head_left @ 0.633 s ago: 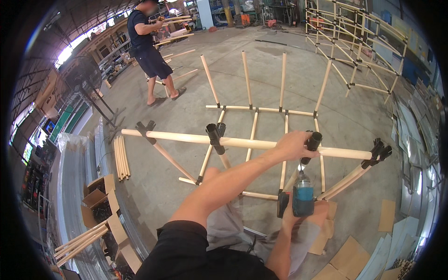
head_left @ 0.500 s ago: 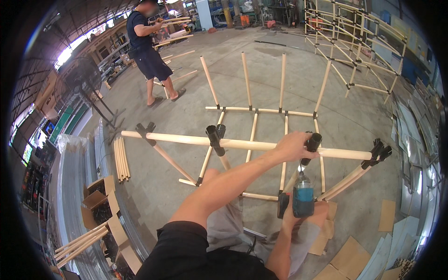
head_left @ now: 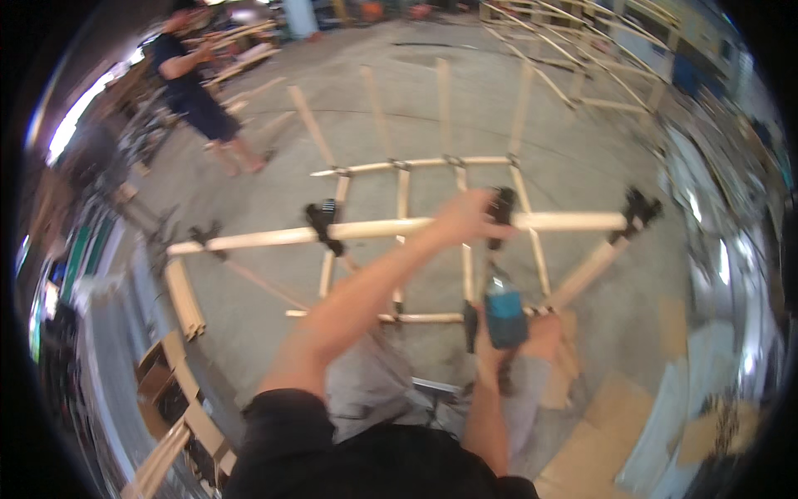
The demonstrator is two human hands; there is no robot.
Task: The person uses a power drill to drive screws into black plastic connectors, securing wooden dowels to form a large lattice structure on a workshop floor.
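At two o'clock from the view's centre, the left hand (head_left: 465, 218) seems wrapped around a black connector (head_left: 503, 205) on a long beige pole (head_left: 374, 228), though motion blur softens the grip. At four o'clock, the right hand (head_left: 491, 358) is clenched around a power drill (head_left: 505, 318) that points toward twelve, near the connector. A co-worker (head_left: 193, 81) stands at ten o'clock.

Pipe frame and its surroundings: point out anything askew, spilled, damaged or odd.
Nothing stands out as damaged on the pipe frame, though blur hides fine detail. Loose cardboard sheets at lower right look untidy, lying at differing angles; no spill shows.
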